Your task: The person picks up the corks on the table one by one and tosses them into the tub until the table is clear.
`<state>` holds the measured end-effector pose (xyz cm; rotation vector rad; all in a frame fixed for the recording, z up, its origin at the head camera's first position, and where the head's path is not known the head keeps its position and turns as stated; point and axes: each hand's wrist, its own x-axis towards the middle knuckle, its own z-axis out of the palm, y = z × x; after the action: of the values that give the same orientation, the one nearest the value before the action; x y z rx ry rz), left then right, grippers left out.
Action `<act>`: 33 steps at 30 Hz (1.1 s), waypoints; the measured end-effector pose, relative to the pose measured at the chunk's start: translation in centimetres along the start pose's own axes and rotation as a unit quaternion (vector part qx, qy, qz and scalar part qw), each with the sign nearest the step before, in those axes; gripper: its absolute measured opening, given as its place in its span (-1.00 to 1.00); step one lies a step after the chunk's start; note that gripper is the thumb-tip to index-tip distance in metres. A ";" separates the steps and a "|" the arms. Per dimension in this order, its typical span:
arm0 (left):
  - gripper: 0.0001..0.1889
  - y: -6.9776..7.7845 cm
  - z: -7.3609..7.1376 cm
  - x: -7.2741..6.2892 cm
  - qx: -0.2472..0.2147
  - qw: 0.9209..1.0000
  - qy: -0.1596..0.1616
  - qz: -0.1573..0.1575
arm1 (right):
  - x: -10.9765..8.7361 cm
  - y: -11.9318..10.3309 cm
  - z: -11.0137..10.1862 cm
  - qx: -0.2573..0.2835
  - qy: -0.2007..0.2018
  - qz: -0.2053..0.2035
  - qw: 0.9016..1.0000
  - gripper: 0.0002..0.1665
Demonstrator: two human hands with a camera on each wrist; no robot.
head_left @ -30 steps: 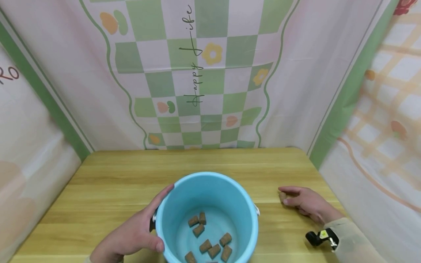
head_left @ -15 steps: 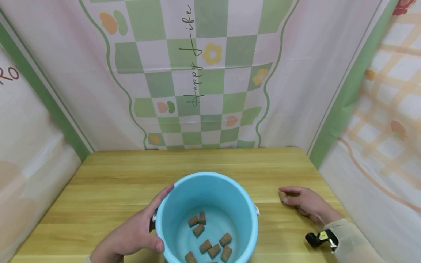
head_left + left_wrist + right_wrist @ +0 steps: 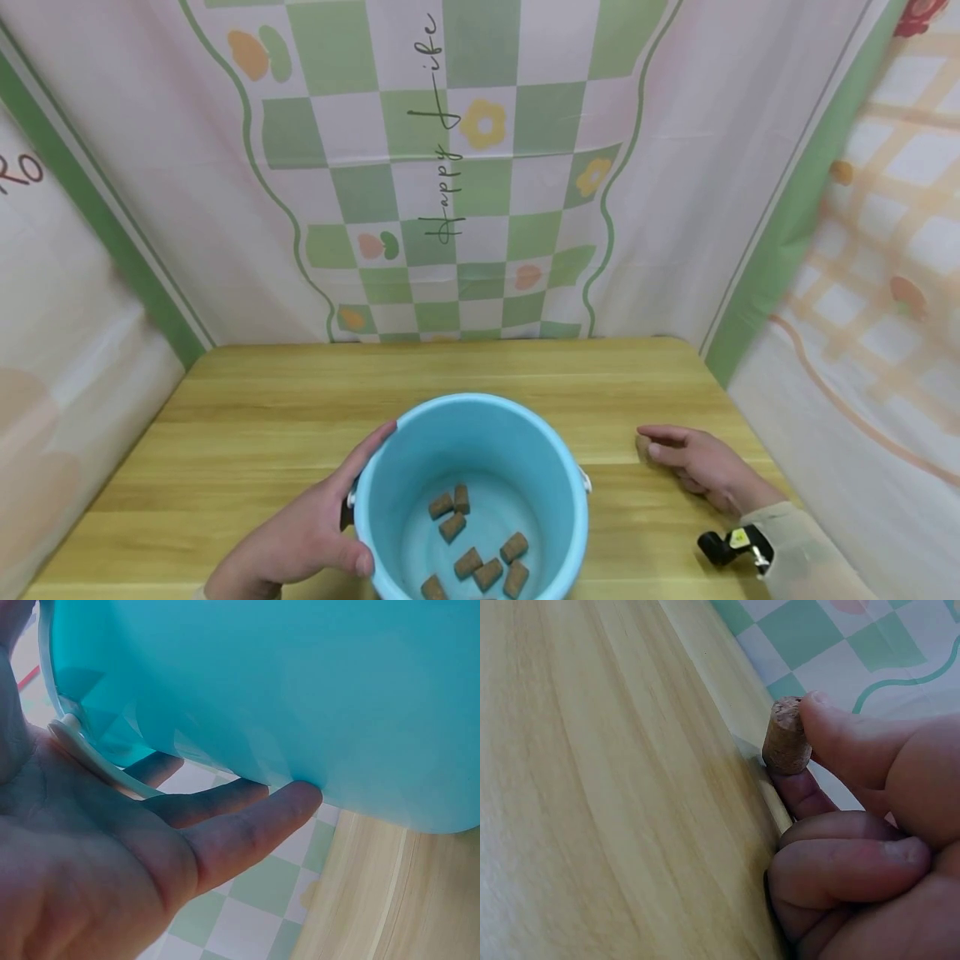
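A light blue bucket (image 3: 471, 410) stands at the table's near middle. My left hand (image 3: 303, 529) lies along its left side, thumb at the near rim and forefinger at the far rim. In the left wrist view the fingers (image 3: 247, 825) reach out nearly straight, their tips against the bucket's outer wall. Several brown corks (image 3: 468, 562) lie scattered on the bucket's floor. To the right of the bucket, my right hand (image 3: 708, 467) rests low at the table and pinches one cork (image 3: 786, 742) between thumb and forefinger. Its other fingers are curled in.
The wooden table (image 3: 300, 383) ends at a hanging checked cloth (image 3: 480, 192). Cloths also hang on both sides. White handle joints stick out from the bucket's sides, and the white handle (image 3: 97, 761) passes by my left palm. A black device (image 3: 735, 543) sits on my right wrist.
Almost nothing moves. My right hand shifts very slightly right with the cork; the left hand, bucket and corks inside it stay as they were.
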<state>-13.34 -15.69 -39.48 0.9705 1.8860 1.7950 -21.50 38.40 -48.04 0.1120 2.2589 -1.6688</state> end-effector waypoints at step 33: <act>0.15 0.1 0.1 0.0 -0.008 1.000 -0.002 -0.001 | -0.1 0.3 -0.5 0.146 0.005 -0.003 0.989 -0.33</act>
<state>-13.29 -15.66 -39.41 0.9647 1.8668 1.8024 -21.43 38.99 -48.11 0.1832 2.0074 -1.9961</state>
